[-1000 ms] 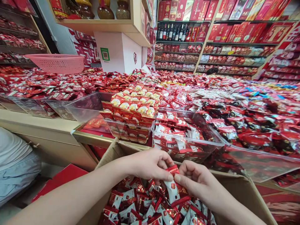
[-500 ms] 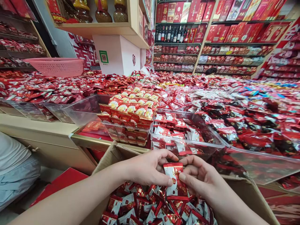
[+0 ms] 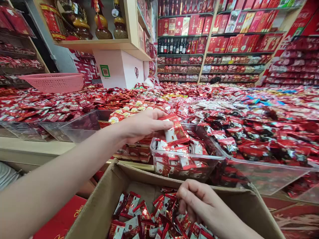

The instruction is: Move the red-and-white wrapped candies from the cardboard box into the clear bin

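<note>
Between the thumb and fingers of my left hand [image 3: 146,124] is a red and white candy packet [image 3: 177,133]. The hand reaches over a clear plastic bin [image 3: 209,158], which holds similar packets [image 3: 183,159] standing and leaning together. My right hand [image 3: 199,200] is lower, inside an open cardboard box [image 3: 96,199], just above its loose red and white packets [image 3: 132,204]. Its fingers are curled inward; the fingertips are partly hidden, and whether they grip anything cannot be made out.
Durian-labelled packets [image 3: 124,111] fill another clear bin left of the hands. Black and red packets [image 3: 251,152] heap up on the right. A pink basket [image 3: 53,83] rests on the candy at back left. Behind stand shelves [image 3: 184,53] of bottles and red boxes.
My left hand has moved up and forward from the box to the bin, carrying the packet. My right hand has let go of that packet and lowered toward the box's contents. The view has tilted up.
</note>
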A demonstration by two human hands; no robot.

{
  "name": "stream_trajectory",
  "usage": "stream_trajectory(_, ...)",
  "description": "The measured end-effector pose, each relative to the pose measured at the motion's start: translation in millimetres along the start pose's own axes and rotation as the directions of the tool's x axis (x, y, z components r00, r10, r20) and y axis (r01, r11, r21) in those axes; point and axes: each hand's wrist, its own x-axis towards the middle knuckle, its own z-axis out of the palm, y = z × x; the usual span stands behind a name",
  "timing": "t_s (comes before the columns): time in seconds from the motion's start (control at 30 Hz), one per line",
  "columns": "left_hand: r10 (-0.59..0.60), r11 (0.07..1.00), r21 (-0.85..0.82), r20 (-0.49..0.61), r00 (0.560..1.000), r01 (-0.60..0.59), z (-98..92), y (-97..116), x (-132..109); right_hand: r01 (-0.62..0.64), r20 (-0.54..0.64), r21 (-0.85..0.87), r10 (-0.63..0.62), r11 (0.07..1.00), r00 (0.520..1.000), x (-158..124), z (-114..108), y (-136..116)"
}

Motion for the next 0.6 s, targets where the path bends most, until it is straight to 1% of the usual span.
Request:
stream_trajectory(0.03,-0.033,0.999,0.016,0.017,0.999,0.032,0.0,-1,15,-0.007,0.020,-0.009,0.007,1.000,1.000,0,1,2)
stream_trajectory(0.07,-0.132,0.989,0.068,0.046,0.990,0.129,0.7,-4,30,-0.010,0.035,-0.022,0.011,1.000,0.999,1,3,5)
stream_trajectory(0.1,-0.231,0.967,0.126,0.047,0.972,0.224,2.0,-7,43,-0.011,0.047,-0.037,0.013,0.999,0.999,1,4,7)
stream_trajectory(0.13,-0.302,0.942,0.166,0.049,0.952,0.290,3.7,-11,54,-0.007,0.056,-0.053,0.010,0.999,0.998,1,4,9)
stream_trajectory(0.2,-0.424,0.882,0.245,0.044,0.905,0.402,8.2,-18,69,0.012,0.074,-0.085,-0.006,0.996,0.997,2,5,11)
stream_trajectory(0.27,-0.503,0.827,0.311,0.039,0.864,0.468,14.2,-22,75,0.021,0.086,-0.122,-0.010,0.992,0.996,1,5,10)
stream_trajectory(0.33,-0.552,0.782,0.368,0.036,0.833,0.503,21.2,-24,76,0.031,0.091,-0.187,-0.014,0.982,0.996,0,4,6)
stream_trajectory(0.43,-0.586,0.737,0.430,0.022,0.810,0.522,31.1,-26,77,0.089,0.096,-0.296,-0.063,0.951,0.993,-2,2,0)
stream_trajectory(0.5,-0.588,0.714,0.467,-0.004,0.809,0.521,35.2,-28,80,0.126,0.109,-0.346,-0.094,0.930,0.990,-4,0,-4)
stream_trajectory(0.6,-0.553,0.697,0.515,-0.057,0.831,0.499,36.7,-32,85,0.127,0.130,-0.372,-0.084,0.919,0.988,-5,-1,-5)
